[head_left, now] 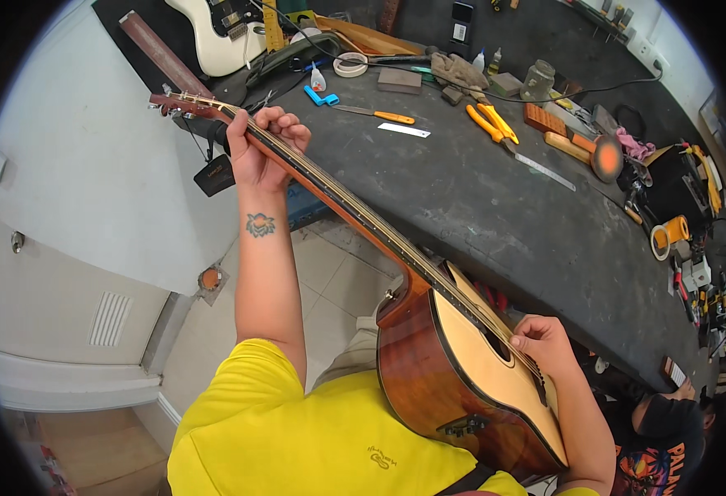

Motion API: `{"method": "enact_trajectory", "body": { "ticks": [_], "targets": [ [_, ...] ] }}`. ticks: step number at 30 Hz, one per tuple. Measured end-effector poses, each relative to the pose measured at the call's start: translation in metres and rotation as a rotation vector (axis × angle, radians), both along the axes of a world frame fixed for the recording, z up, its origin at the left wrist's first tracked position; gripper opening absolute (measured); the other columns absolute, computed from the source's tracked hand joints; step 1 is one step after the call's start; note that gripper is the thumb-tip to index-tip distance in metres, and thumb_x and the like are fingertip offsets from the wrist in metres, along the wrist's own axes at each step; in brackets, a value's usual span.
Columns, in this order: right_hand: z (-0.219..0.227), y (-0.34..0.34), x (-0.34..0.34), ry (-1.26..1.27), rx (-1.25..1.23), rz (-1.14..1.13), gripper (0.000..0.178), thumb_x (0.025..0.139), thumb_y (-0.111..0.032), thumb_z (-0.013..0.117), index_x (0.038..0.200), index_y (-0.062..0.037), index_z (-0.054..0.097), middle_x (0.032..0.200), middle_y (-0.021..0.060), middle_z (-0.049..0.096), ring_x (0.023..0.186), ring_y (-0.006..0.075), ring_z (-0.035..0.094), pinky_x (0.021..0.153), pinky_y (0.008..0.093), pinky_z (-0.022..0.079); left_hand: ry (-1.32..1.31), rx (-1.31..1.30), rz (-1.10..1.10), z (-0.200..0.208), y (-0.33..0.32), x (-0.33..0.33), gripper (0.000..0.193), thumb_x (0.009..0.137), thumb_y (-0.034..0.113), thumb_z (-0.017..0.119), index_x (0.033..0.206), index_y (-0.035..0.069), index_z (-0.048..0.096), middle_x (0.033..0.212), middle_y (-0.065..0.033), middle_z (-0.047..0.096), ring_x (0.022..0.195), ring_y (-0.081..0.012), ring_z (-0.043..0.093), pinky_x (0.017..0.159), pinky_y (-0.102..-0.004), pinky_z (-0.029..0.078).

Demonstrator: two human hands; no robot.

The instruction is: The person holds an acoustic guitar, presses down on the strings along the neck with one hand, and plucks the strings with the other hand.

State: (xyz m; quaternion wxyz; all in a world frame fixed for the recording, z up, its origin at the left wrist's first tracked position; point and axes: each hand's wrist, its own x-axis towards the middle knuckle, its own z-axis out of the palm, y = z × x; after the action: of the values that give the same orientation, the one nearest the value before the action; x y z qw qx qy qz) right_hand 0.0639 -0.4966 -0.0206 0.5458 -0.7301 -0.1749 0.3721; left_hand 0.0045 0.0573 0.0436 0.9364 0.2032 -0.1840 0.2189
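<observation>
An acoustic guitar (pixel 466 343) with a pale top and glossy reddish-brown sides rests against my yellow shirt. Its neck (pixel 351 201) slants up to the far left, ending in the headstock (pixel 183 103) with its tuning pegs. Near that end, my left hand (pixel 261 157) is closed round the neck, fingers curled over the fretboard side. My right hand (pixel 545 343) lies over the strings beside the sound hole, thumb and fingers curled together. Whether a pick is between them is hidden. On the guitar's side sits a small dark control panel (pixel 464 425).
Behind the guitar stretches a dark workbench (pixel 429 186). On it lie yellow-handled pliers (pixel 493 124), an orange-handled blade (pixel 394 117), a steel ruler (pixel 545 171), a tape roll (pixel 351 64) and a glass jar (pixel 538 81). A white electric guitar (pixel 218 37) is at the far left. Another person (pixel 665 430) is at lower right.
</observation>
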Motion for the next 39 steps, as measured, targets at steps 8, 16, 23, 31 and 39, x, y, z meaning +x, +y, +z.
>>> {"method": "enact_trajectory", "body": {
  "ticks": [8,16,23,31,39],
  "targets": [
    [-0.001,0.0,0.001,-0.055,-0.022,0.025,0.027,0.088,-0.018,0.085,0.08,0.0001,0.067,0.078,-0.0009,0.062,0.07,0.007,0.054,0.064,0.0255,0.043,0.01,-0.034,-0.017,-0.001,0.003,-0.002,0.034,0.093,0.036,0.073,0.076,0.009,0.063,0.081,-0.0027,0.064,0.087,-0.0208,0.06,0.083,-0.0365,0.047],
    [0.035,0.0,-0.009,-0.391,0.268,0.084,0.039,0.101,-0.028,0.067,0.076,-0.0003,0.055,0.068,0.0014,0.05,0.065,0.0118,0.046,0.059,0.0327,0.038,0.2,0.021,0.113,0.01,-0.004,-0.006,0.032,0.088,0.034,0.073,0.073,0.01,0.059,0.078,-0.0008,0.062,0.086,-0.0191,0.061,0.083,-0.036,0.047],
    [0.015,0.028,-0.021,-0.851,0.048,0.06,0.024,0.102,-0.024,0.06,0.099,-0.0011,0.053,0.1,0.0147,0.05,0.094,0.0292,0.052,0.086,0.0355,0.044,0.188,-0.01,0.077,0.008,-0.003,-0.004,0.028,0.089,0.029,0.071,0.071,0.009,0.063,0.077,-0.0034,0.064,0.084,-0.0221,0.062,0.081,-0.0379,0.049],
    [0.012,-0.009,-0.003,-0.432,-0.203,0.327,0.02,0.095,-0.015,0.069,0.096,-0.0006,0.056,0.102,0.0156,0.058,0.089,0.0308,0.053,0.084,0.0373,0.045,0.171,-0.011,0.078,0.006,-0.001,-0.003,0.028,0.088,0.031,0.071,0.071,0.009,0.063,0.075,-0.0029,0.064,0.08,-0.0203,0.062,0.081,-0.0362,0.049],
    [0.019,0.015,-0.013,-0.452,0.019,0.113,0.027,0.084,-0.017,0.084,0.087,-0.0028,0.061,0.084,0.0022,0.058,0.08,0.015,0.053,0.076,0.0303,0.044,0.028,0.097,0.068,0.0,0.0,-0.003,0.033,0.092,0.039,0.074,0.084,0.007,0.066,0.086,-0.0002,0.068,0.088,-0.0181,0.06,0.082,-0.0346,0.047]
  ]
}}
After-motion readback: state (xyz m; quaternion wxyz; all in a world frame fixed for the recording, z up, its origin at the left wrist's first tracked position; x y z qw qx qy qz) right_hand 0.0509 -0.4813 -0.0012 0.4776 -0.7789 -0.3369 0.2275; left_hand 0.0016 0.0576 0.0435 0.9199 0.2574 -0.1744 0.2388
